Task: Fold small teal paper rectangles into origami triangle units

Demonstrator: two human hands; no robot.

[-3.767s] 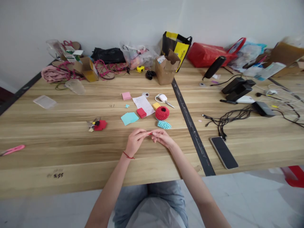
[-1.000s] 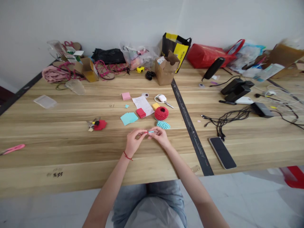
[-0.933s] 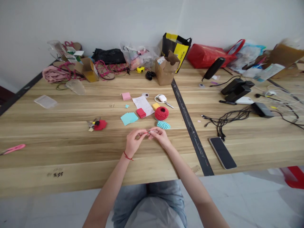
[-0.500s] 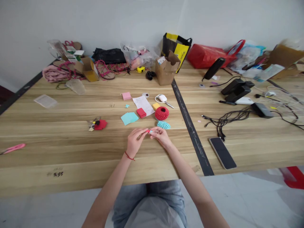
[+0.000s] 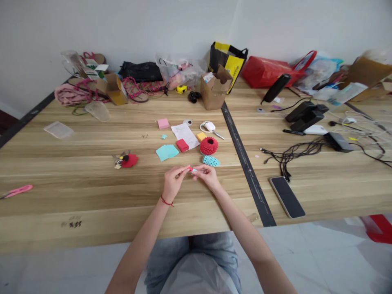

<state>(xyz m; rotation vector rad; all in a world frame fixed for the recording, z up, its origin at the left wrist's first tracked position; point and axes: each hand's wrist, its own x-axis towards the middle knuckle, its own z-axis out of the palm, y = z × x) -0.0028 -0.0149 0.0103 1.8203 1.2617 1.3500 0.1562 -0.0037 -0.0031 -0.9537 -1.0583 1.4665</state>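
Observation:
Between my hands is a small folded paper piece (image 5: 192, 169), red toward the left and light blue toward the right. My left hand (image 5: 174, 182) pinches its red end. My right hand (image 5: 208, 176) pinches the light blue end; finer folds are too small to make out. Just beyond my right hand lies a light blue folded-paper form (image 5: 211, 160), with a round red folded-paper ball (image 5: 208, 146) behind it. Light blue paper squares (image 5: 167, 152) and a red paper stack (image 5: 182, 145) lie ahead of my left hand.
Scissors (image 5: 218, 134), a white written sheet (image 5: 185, 136), yellow paper (image 5: 201, 136) and a pink pad (image 5: 163, 123) lie farther back. Red paper with small bits (image 5: 129, 160) is at left. A phone (image 5: 287, 197) and cables (image 5: 289, 153) lie right. Bags and a cardboard box (image 5: 214, 90) line the wall.
Both hands stay almost in place around the small paper piece. It appears turned slightly, with a little more light blue showing. The other things have not moved.

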